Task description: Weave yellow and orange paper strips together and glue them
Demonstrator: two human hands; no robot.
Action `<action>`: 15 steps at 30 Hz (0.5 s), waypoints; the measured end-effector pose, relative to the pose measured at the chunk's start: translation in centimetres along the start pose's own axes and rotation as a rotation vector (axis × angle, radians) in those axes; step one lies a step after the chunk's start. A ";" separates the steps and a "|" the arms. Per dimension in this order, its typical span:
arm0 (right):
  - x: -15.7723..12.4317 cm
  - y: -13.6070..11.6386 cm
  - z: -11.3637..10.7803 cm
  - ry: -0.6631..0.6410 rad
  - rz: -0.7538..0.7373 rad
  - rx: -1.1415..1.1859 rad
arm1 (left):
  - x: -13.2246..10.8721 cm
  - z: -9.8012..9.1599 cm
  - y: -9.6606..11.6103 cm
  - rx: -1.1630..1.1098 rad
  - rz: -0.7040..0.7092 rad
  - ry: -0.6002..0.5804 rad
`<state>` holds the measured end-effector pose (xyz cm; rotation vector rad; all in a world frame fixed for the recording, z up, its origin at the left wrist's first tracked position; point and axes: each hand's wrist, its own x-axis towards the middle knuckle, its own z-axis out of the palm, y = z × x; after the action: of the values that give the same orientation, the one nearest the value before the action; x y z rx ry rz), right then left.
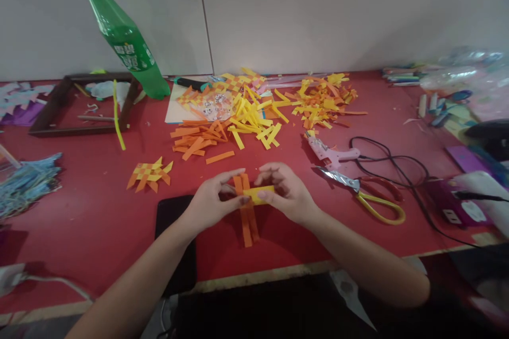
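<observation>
My left hand (214, 198) pinches a pair of orange paper strips (247, 225) that hang down side by side over the table. Crossing them near the top is a yellow paper strip (260, 195), with my right hand (288, 193) closed on its right end between thumb and fingers. Left of my hands lies a woven orange and yellow fish shape (150, 175). Beyond my hands are loose orange strips (194, 143) and a heap of yellow strips (254, 116).
A black phone (175, 243) lies under my left forearm. To the right are a pink glue gun (332, 152) with a looping black cord and yellow-and-red scissors (368, 196). A tall green bottle (127, 45) stands beside a dark wooden frame (79, 130). More strips (324, 100) are heaped near the wall.
</observation>
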<state>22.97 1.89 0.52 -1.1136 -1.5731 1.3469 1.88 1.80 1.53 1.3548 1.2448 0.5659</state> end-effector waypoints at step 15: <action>0.1 0.6 0.9 -0.023 0.153 0.260 | 0.0 0.3 0.0 -0.483 -0.021 0.048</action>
<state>22.16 1.74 -0.20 -1.0759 -1.3038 1.6192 2.14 1.71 1.41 0.9257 1.0701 0.8275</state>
